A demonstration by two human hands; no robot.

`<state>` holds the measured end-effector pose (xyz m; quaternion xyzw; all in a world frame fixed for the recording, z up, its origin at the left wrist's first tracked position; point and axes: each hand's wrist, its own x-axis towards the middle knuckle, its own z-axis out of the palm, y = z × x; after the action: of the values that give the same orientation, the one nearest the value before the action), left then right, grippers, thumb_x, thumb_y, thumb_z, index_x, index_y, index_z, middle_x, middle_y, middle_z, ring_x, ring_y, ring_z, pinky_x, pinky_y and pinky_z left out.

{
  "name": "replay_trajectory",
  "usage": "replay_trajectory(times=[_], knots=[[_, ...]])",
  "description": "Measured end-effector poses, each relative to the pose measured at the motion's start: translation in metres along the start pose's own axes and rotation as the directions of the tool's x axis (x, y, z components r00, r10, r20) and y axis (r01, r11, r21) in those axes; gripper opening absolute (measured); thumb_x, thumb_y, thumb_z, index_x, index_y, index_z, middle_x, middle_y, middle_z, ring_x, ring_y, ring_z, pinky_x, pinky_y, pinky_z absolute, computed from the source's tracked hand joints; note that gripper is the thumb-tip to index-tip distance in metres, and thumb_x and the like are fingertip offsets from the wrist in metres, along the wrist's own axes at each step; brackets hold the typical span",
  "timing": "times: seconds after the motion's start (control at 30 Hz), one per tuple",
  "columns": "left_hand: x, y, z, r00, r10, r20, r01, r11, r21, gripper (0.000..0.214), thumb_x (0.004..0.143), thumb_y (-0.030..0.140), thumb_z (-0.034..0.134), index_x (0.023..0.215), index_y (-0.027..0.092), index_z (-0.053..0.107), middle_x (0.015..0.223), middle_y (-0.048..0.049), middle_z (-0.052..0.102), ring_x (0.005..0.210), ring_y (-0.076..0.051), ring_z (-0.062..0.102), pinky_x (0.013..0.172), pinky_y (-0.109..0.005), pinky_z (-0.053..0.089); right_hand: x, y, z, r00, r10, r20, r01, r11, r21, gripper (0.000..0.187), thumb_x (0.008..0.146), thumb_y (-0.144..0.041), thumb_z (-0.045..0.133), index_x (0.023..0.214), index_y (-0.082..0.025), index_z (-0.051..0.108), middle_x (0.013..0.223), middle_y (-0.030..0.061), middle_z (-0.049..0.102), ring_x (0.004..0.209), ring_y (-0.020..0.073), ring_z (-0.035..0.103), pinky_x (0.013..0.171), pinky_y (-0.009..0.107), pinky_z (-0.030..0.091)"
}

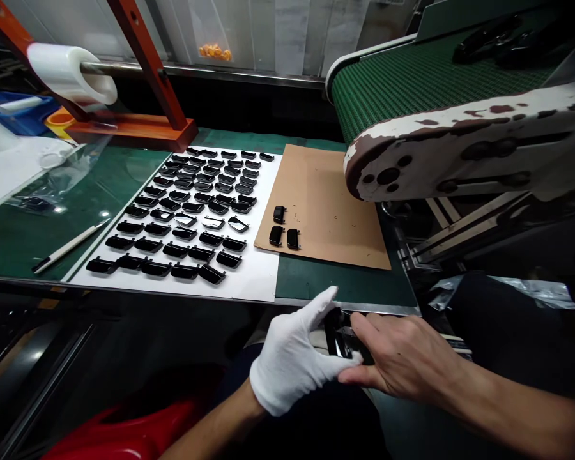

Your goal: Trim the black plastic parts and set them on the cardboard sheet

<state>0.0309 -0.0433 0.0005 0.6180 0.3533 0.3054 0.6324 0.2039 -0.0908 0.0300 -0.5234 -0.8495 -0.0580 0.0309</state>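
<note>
My left hand [294, 354], in a white glove, is closed on a glossy black plastic part [334, 332], gripped between thumb and fingers below the table's front edge. My bare right hand [402, 354] is closed right beside it. Its fingers wrap round what looks like a small pair of cutters [347, 331], with a grey tip against the part; most of the tool is hidden. On a brown cardboard sheet [335, 185] lie three black parts [292, 239] and several tiny curved scraps. Rows of similar black parts [176, 250] cover a white sheet [249, 281] to the left.
A green conveyor belt [412, 89] with a worn white frame overhangs the table's right side. A white-handled pen-like tool [69, 248] lies at the left. Behind it, a roll of clear film [60, 70] hangs on an orange stand [148, 131]. A red stool [138, 421] stands below.
</note>
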Motion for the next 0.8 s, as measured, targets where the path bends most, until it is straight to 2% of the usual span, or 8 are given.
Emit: replay_trajectory(times=[0.33, 0.53, 0.67, 0.8], knots=[[-0.0007, -0.0041, 0.0010, 1.000, -0.005, -0.010, 0.006, 0.994, 0.106, 0.082, 0.060, 0.021, 0.081, 0.135, 0.019, 0.048, 0.111, -0.0030, 0.069, 0.099, -0.021, 0.067, 0.089, -0.026, 0.056, -0.0045, 0.0017, 0.0083, 1.000, -0.004, 0.018, 0.004, 1.000, 0.006, 0.070, 0.087, -0.069, 0.009, 0.068, -0.018, 0.053, 0.049, 0.0009, 0.055, 0.038, 0.0191, 0.055, 0.038, 0.031, 0.023], [0.0025, -0.0060, 0.0009, 1.000, -0.009, -0.005, 0.009, 0.990, 0.138, 0.081, 0.061, 0.024, 0.081, 0.135, 0.019, 0.047, 0.112, -0.0037, 0.069, 0.103, -0.022, 0.065, 0.092, -0.028, 0.054, -0.0073, 0.0005, 0.0085, 1.000, -0.004, 0.019, 0.004, 0.999, 0.047, 0.061, 0.092, -0.061, 0.016, 0.069, -0.018, 0.053, 0.051, 0.0000, 0.055, 0.039, 0.0166, 0.054, 0.039, 0.030, 0.022], [0.0035, -0.0059, -0.0006, 1.000, -0.010, 0.001, 0.010, 0.997, 0.083, 0.087, 0.061, 0.022, 0.082, 0.138, 0.018, 0.042, 0.117, -0.0046, 0.066, 0.104, -0.020, 0.065, 0.092, -0.024, 0.053, -0.0052, -0.0008, 0.0070, 0.993, 0.018, -0.119, -0.008, 0.997, 0.082, 0.059, 0.090, -0.064, 0.024, 0.064, -0.018, 0.051, 0.049, -0.0013, 0.050, 0.038, 0.0139, 0.049, 0.039, 0.029, 0.026], [0.0014, -0.0059, -0.0032, 0.998, 0.064, -0.002, -0.064, 0.992, 0.110, 0.090, 0.061, 0.021, 0.082, 0.140, 0.018, 0.038, 0.120, -0.0054, 0.064, 0.103, -0.019, 0.066, 0.087, -0.021, 0.055, -0.0040, -0.0030, 0.0091, 0.957, 0.102, -0.272, -0.073, 0.991, 0.115, 0.059, 0.085, -0.069, 0.032, 0.061, -0.018, 0.050, 0.050, -0.0018, 0.048, 0.040, 0.0116, 0.047, 0.043, 0.027, 0.031]])
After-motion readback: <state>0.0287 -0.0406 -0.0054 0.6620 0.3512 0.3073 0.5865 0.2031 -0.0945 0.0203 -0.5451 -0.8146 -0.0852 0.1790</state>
